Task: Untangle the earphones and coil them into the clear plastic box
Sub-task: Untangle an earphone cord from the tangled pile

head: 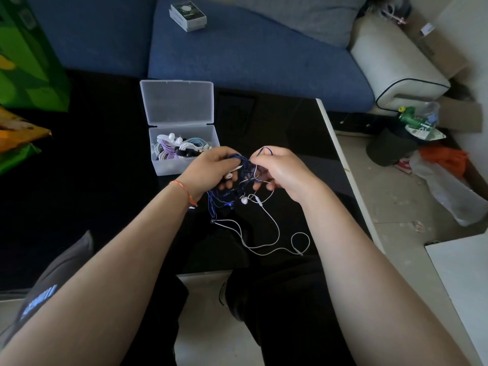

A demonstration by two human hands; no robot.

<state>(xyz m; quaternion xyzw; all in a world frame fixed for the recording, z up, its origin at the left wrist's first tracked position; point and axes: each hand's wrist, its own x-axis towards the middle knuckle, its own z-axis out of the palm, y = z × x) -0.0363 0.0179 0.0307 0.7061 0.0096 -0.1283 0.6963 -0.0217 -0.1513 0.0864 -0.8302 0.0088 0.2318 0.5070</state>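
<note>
Black glossy table [277,122], white edge. Blue sofa [250,56] at 12 o'clock, white armrest [396,64] at 1. Pale tiled floor [396,207] at 3, littered with bags, bottles. Daylight from right.

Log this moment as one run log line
stage: untangling | left hand: grips tangle | right hand: pinches blue cord | white cord: trails on table | clear box: open, holds coiled earphones

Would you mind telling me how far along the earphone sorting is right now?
Done: several coiled earphones already lie in the open clear plastic box. In hand: the left hand and right hand both grip a blue and white tangle, white cable trailing onto the black table. Left: separating, coiling and boxing these.
</note>
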